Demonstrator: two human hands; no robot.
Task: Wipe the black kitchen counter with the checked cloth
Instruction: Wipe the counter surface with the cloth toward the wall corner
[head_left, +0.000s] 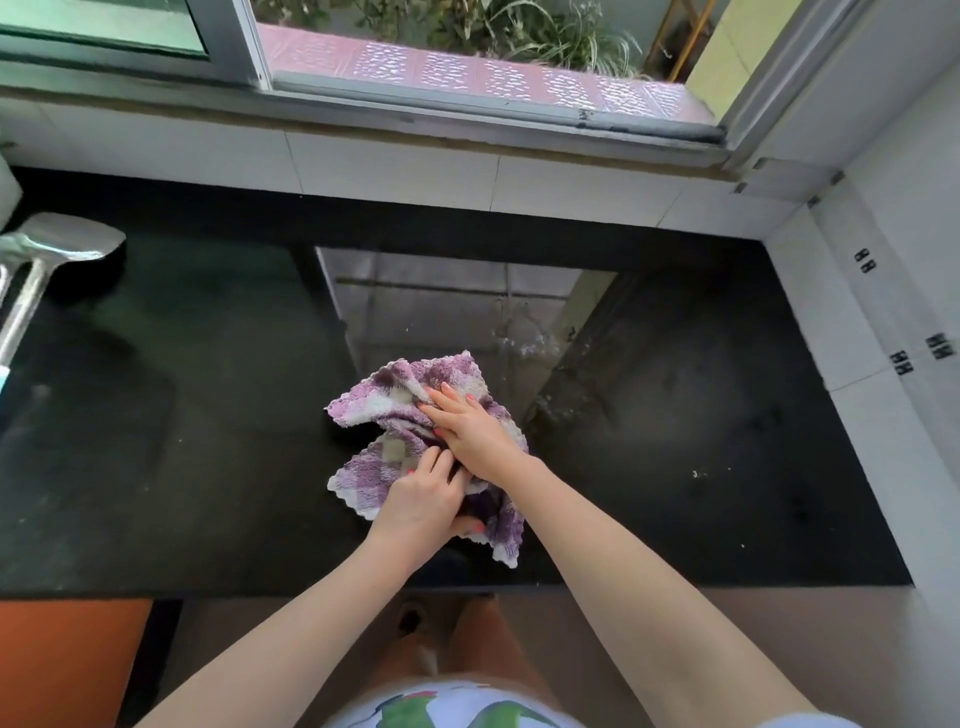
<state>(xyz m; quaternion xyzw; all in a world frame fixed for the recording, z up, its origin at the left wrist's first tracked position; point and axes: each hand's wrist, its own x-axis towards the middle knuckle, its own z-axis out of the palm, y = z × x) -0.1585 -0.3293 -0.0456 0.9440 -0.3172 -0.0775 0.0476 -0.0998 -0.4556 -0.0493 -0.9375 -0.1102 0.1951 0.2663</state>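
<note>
Metal tool (36, 270): shiny, at the far left edge of the counter, well apart from the cloth.
Black counter (182, 441): flat, dark and shiny, so it looks hard and smooth. The window shows in it like a mirror.
Left hand (421, 501): fingers curled and pinching a fold at the near side of the cloth. It has hold of the cloth.
Checked cloth (374, 410): purple and white, fluffy, all bunched up. It lies on the middle of the counter, near the front edge, under both hands.
How the cloth will handle: it looks soft, light and floppy. It bends any way and will not break. It may slide easily on the smooth top.
Where to hold: I think flat on top, pressing down, with the loose corners tucked in.
Right hand (475, 428): fingers spread out flat, pushing down on the top of the cloth, not closed around it.
Wet spots (530, 345): little splashes just past the cloth, not wiped yet.
</note>
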